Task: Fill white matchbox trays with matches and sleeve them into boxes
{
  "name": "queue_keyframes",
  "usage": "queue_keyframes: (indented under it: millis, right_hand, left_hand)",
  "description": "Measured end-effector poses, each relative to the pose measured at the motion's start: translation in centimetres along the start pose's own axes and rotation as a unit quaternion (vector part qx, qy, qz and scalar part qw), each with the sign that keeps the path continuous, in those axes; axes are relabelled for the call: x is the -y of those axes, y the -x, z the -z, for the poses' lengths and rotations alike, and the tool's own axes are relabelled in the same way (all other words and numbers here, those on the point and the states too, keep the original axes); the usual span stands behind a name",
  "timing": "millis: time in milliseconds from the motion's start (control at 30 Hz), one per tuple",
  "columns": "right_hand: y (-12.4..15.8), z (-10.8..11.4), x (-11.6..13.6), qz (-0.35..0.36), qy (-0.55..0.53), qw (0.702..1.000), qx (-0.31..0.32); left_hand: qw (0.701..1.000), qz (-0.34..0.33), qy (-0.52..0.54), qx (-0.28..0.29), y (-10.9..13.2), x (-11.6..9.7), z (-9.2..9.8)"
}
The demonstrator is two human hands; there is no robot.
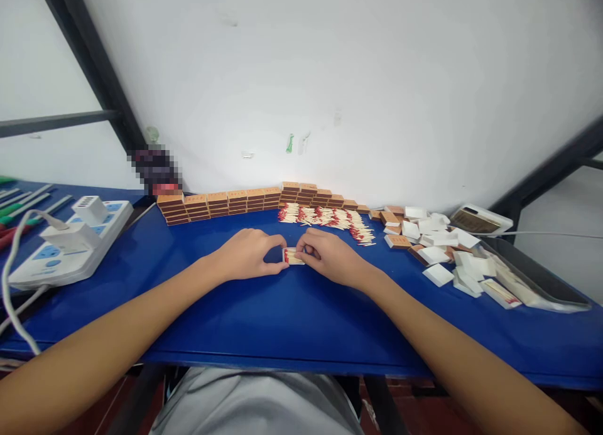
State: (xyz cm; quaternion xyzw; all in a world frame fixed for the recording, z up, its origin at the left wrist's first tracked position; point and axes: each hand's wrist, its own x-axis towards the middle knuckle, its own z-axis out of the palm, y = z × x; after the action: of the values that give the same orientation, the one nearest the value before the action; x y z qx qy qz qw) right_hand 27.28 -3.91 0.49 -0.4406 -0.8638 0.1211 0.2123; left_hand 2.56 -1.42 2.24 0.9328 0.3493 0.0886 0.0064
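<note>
A small white matchbox tray (294, 262) holding red-tipped matches (293, 255) lies on the blue table before me. My left hand (252, 253) steadies its left end between thumb and index finger. At the tray's right end, the fingers of my right hand (330, 254) are pinched together on the ends of the matches; the exact fingertip contact is partly hidden. Just behind my hands, loose matches (330, 217) lie in a long heap. Closed brown matchboxes (235, 201) stand stacked in a row along the wall.
Right of my hands lies a jumble of white trays (438, 275) and brown matchbox sleeves (398, 241). A black bin (541, 275) and a white-edged device (480, 220) sit beyond it. On the left are a white power strip (70, 259) with plugs and cables, and several green-handled tools (23, 210).
</note>
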Motion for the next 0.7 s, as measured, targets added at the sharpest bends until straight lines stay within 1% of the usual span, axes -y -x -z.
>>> queue_keyframes:
  millis: [100, 167, 267, 367, 467, 567, 633, 700]
  right_hand:
    - [-0.2, 0.4, -0.5, 0.007, -0.011, 1.000, -0.016]
    - [-0.2, 1.1, -1.5, 0.002, -0.007, 0.999, -0.040]
    - [-0.1, 2.7, -3.9, -0.028, 0.055, 0.995, -0.073]
    - [0.4, 4.5, -6.6, -0.084, 0.142, 0.983, -0.086]
    - [1.0, 6.4, -8.6, -0.155, 0.194, 0.966, -0.068]
    - [1.9, 8.2, -9.9, -0.205, 0.201, 0.957, -0.037]
    - [2.7, 9.5, -10.6, -0.239, 0.166, 0.956, 0.013]
    - [3.5, 10.5, -11.4, -0.270, 0.113, 0.953, 0.079]
  left_hand:
    - [1.000, 0.005, 0.003, 0.007, 0.0, -0.1, 0.2]
    - [1.000, 0.009, 0.005, 0.011, 0.0, -0.2, 0.3]
    - [1.000, 0.014, 0.008, 0.015, 0.0, -0.3, 0.5]
    - [1.000, 0.012, 0.012, 0.020, 0.1, -0.2, 0.5]
    - [1.000, 0.011, 0.012, 0.019, 0.2, -0.1, 0.5]
    - [1.000, 0.011, 0.008, 0.013, 0.2, -0.1, 0.5]
    - [1.000, 0.010, 0.006, 0.013, 0.2, -0.1, 0.5]
    - [1.000, 0.008, 0.004, 0.016, 0.2, -0.1, 0.4]
